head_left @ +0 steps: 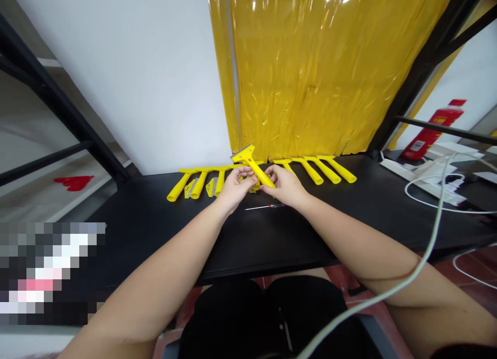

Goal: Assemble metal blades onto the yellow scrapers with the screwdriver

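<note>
A yellow scraper with a metal blade edge is tilted up between my hands, its head pointing away to the left. My right hand is closed around the lower part of its handle. From the other side, my left hand has its fingers pinched against the handle; whether a small part is also in them is hidden. Just below my hands, a thin screwdriver lies on the black table. Several yellow scrapers lie in a row to the left, with small yellow-and-metal pieces between their handles.
More yellow scrapers lie to the right, by a yellow plastic curtain. A red bottle and white power strips stand at the right. A pale cable crosses over my right arm. Black frame posts flank the table.
</note>
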Motion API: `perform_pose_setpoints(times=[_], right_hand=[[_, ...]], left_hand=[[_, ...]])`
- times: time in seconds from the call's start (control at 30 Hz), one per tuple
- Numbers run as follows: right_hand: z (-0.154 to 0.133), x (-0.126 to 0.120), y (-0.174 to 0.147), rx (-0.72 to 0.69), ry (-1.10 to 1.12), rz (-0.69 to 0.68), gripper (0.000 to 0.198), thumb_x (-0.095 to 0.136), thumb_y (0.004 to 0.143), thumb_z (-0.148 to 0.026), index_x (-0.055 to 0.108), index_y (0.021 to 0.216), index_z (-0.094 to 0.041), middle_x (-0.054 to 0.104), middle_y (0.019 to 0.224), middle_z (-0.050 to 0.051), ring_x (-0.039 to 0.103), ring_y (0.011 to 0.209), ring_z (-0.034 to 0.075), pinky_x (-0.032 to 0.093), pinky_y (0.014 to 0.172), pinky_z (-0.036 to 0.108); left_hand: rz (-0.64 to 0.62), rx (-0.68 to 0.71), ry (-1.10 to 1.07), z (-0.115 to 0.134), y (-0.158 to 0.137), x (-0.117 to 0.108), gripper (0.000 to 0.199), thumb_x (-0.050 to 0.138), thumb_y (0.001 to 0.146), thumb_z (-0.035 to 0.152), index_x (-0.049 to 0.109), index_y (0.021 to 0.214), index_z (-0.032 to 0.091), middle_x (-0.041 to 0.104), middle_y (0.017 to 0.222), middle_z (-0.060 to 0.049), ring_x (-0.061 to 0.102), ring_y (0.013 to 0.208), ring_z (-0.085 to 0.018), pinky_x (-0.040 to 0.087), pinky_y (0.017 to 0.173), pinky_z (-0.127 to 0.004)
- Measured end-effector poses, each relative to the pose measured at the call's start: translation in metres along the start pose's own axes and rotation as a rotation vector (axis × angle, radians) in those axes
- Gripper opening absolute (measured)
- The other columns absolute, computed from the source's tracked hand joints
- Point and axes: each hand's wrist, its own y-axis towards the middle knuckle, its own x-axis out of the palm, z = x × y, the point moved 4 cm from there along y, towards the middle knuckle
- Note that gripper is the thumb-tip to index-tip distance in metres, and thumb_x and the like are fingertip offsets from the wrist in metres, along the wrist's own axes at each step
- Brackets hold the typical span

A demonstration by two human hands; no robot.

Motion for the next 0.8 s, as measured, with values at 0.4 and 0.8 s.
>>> perform_pose_setpoints(times=[0.4,0.8], right_hand=[[0.021,-0.009,0.016,0.33,-0.41,-0.115,0.028,0.074,0.086,-0.04,0.077,0.108,-0.022,0.078,0.106,0.01,0.073,0.102,0.03,0.054,0.085,0.037],[0.025,0.0,0.024,0.267,-0.602,-0.158,0.029,0.065,0.098,-0.032,0.073,0.12,-0.015,0.074,0.118,0.022,0.07,0.113,0.036,0.053,0.097,0.043]], left_hand=[[-0.102,0.2,0.545,0.007,-0.001,-0.004,0.023,0.076,0.068,0.007,0.078,0.085,0.023,0.076,0.097,-0.008,0.068,0.094,-0.026,0.053,0.1,-0.048],[-0.155,0.368,0.838,0.009,-0.001,-0.002,0.019,0.073,0.071,0.011,0.078,0.081,0.027,0.076,0.091,-0.007,0.064,0.096,-0.032,0.051,0.099,-0.051]])
